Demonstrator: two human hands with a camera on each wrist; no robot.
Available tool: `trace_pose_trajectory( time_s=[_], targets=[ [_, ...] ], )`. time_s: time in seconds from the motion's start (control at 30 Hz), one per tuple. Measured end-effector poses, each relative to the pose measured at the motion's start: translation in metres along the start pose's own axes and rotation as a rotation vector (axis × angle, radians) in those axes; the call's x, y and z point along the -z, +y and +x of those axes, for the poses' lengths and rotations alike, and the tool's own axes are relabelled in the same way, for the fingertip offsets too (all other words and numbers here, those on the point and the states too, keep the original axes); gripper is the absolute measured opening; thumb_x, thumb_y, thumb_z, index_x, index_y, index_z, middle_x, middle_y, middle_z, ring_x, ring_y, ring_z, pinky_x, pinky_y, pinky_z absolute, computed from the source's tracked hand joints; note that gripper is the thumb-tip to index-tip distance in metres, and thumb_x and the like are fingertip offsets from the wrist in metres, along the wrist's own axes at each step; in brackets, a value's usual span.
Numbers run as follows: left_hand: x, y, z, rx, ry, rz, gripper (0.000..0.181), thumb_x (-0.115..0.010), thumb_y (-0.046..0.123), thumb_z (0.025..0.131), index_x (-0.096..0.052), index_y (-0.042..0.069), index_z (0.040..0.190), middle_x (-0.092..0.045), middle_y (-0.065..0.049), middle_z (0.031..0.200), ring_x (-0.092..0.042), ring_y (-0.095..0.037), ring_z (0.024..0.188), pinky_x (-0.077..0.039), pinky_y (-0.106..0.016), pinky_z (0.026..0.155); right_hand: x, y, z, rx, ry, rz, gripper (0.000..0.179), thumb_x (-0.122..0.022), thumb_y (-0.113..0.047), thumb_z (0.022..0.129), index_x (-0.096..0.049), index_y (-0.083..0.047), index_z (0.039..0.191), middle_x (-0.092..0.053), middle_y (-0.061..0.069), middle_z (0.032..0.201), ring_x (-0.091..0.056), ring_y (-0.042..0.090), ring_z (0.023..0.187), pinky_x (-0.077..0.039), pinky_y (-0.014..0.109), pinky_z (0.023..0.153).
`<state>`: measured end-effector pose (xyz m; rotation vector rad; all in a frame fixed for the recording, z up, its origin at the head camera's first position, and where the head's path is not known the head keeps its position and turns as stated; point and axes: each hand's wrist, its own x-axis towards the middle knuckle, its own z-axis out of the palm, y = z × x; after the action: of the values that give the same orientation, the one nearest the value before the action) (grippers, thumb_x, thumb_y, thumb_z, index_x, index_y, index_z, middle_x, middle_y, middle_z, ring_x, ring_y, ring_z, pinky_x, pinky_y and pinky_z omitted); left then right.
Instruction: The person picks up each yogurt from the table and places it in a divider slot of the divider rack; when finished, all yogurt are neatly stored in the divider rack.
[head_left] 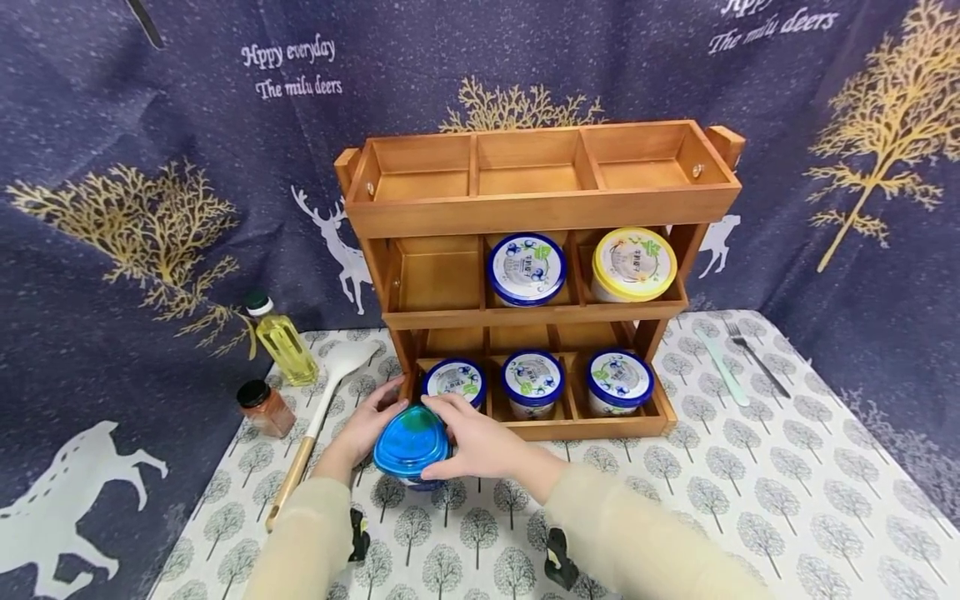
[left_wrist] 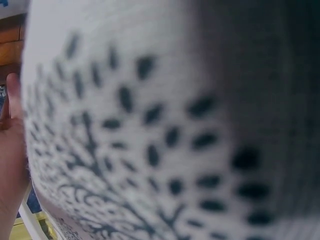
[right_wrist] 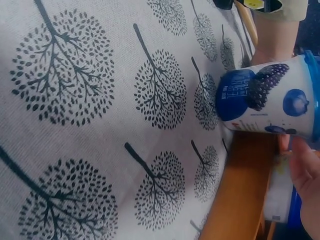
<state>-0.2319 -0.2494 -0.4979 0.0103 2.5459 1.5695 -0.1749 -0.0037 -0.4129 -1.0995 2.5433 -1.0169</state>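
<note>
A blueberry-print tub [right_wrist: 265,97] with a translucent blue lid [head_left: 411,440] stands before the lower left of a wooden rack. My left hand [head_left: 365,429] holds its left side. From the right, my right hand [head_left: 480,442] grips it, thumb near the front and fingers at the back of the lid. In the right wrist view the right fingers [right_wrist: 305,160] are at the lid's rim. Just behind is a blue-rimmed tub [head_left: 455,379] in the rack's bottom left compartment. The left wrist view shows mostly blurred cloth, with part of the left hand [left_wrist: 12,150] at its edge.
The three-tier rack [head_left: 540,212] holds more blue-rimmed tubs [head_left: 532,379] and a yellow-rimmed tub [head_left: 634,263]. To the left lie a white ladle with wooden handle [head_left: 318,417], an oil bottle [head_left: 287,343] and a spice jar [head_left: 266,408]. A fork [head_left: 757,358] and green knife [head_left: 722,367] lie right.
</note>
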Motion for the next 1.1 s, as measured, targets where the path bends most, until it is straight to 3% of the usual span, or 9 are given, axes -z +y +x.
trace_pose_trajectory(
  time_s=[0.13,0.63,1.1],
  targets=[
    [-0.001,0.0,0.002,0.004,-0.008,-0.009,0.063,-0.057,0.048,0.09,-0.035,0.028,0.145,-0.04,-0.016,0.139,-0.039,-0.034,0.125,-0.031,-0.055,0.101,-0.005,0.0,0.004,-0.017,0.004,-0.071,0.095,-0.072,-0.054,0.075,-0.023,-0.021,0.15,-0.027,0.008,0.148,-0.051,0.027,0.117,-0.046,0.038,0.091],
    [0.0,0.004,-0.003,-0.004,-0.013,-0.016,0.06,-0.056,0.043,0.092,-0.034,0.026,0.146,-0.043,-0.016,0.135,-0.043,-0.032,0.12,-0.034,-0.052,0.099,-0.011,-0.002,0.011,0.006,-0.06,-0.128,0.102,-0.072,-0.058,0.072,-0.015,-0.029,0.151,-0.026,0.001,0.149,-0.049,0.024,0.118,-0.046,0.037,0.091],
    [0.0,-0.001,-0.001,-0.025,-0.034,-0.066,0.064,-0.058,0.042,0.091,-0.032,0.024,0.147,-0.04,-0.018,0.138,-0.04,-0.034,0.122,-0.037,-0.051,0.098,-0.004,0.007,0.001,0.022,-0.046,-0.127,0.097,-0.075,-0.043,0.074,-0.022,-0.013,0.149,-0.027,0.005,0.148,-0.048,0.022,0.119,-0.043,0.033,0.095]
  ],
)
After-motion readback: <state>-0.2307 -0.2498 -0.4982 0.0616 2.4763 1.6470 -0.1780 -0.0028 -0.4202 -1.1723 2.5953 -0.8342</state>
